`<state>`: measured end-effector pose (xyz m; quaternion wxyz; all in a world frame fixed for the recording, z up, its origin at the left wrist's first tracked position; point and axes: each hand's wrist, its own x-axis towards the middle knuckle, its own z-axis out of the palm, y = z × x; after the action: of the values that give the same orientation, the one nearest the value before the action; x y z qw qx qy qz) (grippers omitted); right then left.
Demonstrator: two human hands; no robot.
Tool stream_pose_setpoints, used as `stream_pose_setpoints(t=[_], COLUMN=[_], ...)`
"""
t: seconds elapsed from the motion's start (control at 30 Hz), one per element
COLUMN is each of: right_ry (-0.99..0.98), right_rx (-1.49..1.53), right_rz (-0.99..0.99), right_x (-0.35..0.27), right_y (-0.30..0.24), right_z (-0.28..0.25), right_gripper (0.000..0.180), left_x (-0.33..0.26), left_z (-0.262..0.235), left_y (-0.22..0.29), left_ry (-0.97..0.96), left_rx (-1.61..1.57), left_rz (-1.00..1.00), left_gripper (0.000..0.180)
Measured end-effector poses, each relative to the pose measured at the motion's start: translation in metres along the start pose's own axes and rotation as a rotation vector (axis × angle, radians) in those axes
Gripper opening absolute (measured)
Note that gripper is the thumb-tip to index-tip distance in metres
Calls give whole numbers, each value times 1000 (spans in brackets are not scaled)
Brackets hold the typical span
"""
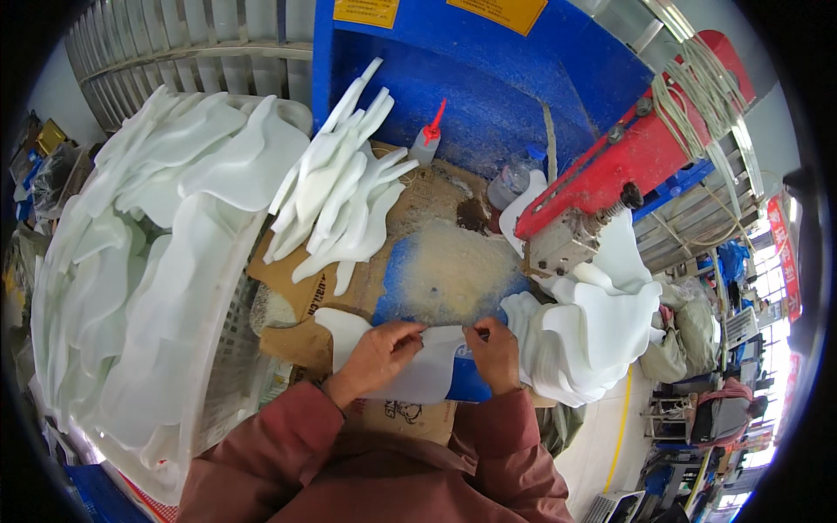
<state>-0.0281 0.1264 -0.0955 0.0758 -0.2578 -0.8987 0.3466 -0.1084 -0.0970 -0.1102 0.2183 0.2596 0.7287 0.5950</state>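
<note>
A curved white sheet piece (423, 376), thin and smooth like plastic or foam, lies in front of me over the blue work surface and cardboard. My left hand (379, 356) pinches its far edge, thumb and fingertips together. On the same edge, further right, my right hand (494, 350) also grips with bent fingers. Close beside my right hand stands a thick stack of similar white pieces (593, 336). Beyond my left hand, a loose pile of narrow white pieces (340, 192) rests on cardboard (301, 344).
A large white plastic basket (214, 375) heaped with white sheets stands at the left. A red machine arm (602, 157) with a metal head reaches in from the right, before a blue housing (488, 78). A red-nozzled squeeze bottle (425, 146) and a clear bottle (513, 183) stand behind pale dust.
</note>
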Motion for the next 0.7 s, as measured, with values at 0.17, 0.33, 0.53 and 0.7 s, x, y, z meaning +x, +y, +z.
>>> stream_pose_setpoints(t=[0.17, 0.33, 0.53, 0.7], right_ry=[19, 208, 51, 2], right_rx=[42, -84, 144, 246], right_rz=[-42, -164, 44, 61], right_x=[-2, -10, -32, -41], right_y=[4, 19, 27, 24], right_z=[0, -11, -15, -8], right_gripper=[23, 17, 20, 20], left_x=[-3, -4, 0, 24], left_z=[2, 11, 24, 48], left_y=[-5, -8, 15, 34], left_ry=[73, 99, 69, 39], left_rx=[-24, 215, 444, 549], left_rz=[87, 242, 290, 280], left_gripper=[22, 16, 21, 23])
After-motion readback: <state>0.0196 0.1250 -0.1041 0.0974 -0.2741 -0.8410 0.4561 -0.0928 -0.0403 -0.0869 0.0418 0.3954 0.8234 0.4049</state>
